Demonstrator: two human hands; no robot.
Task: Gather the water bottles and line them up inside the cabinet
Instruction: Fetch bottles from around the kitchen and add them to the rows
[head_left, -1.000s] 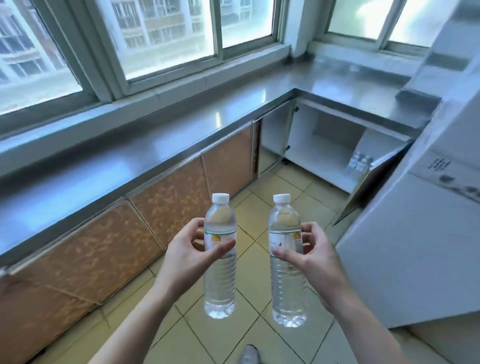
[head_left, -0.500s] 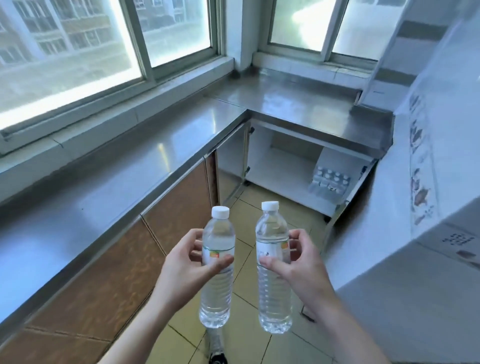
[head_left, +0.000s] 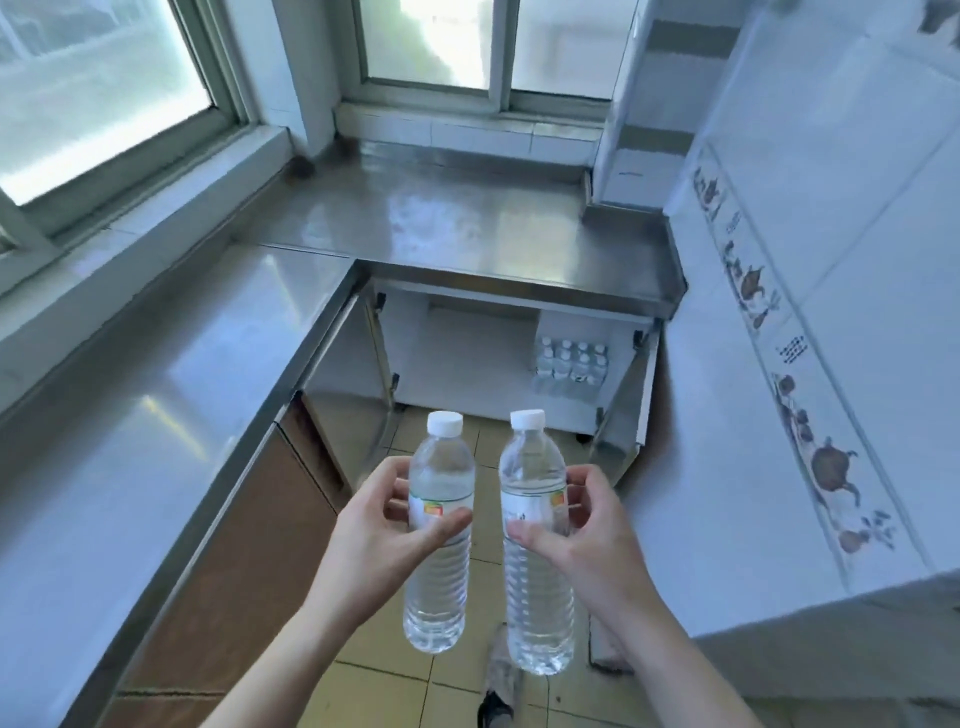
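Note:
My left hand (head_left: 376, 525) grips a clear water bottle (head_left: 439, 566) with a white cap around its label. My right hand (head_left: 576, 525) grips a second clear water bottle (head_left: 537, 587), also upright. Both are held side by side, a little apart, above the tiled floor. Straight ahead is the open cabinet (head_left: 467, 358) under the steel counter, its white inside showing. Several water bottles (head_left: 571, 364) stand in rows at its right side.
The steel counter (head_left: 156, 415) runs along the left and across the back under the windows. The cabinet doors (head_left: 358, 374) stand open on both sides. A white tiled wall (head_left: 779, 415) closes the right. My foot (head_left: 496, 696) shows on the floor tiles.
The view has swung toward the open cabinet and come closer to it. Both hands keep the same hold on the two bottles.

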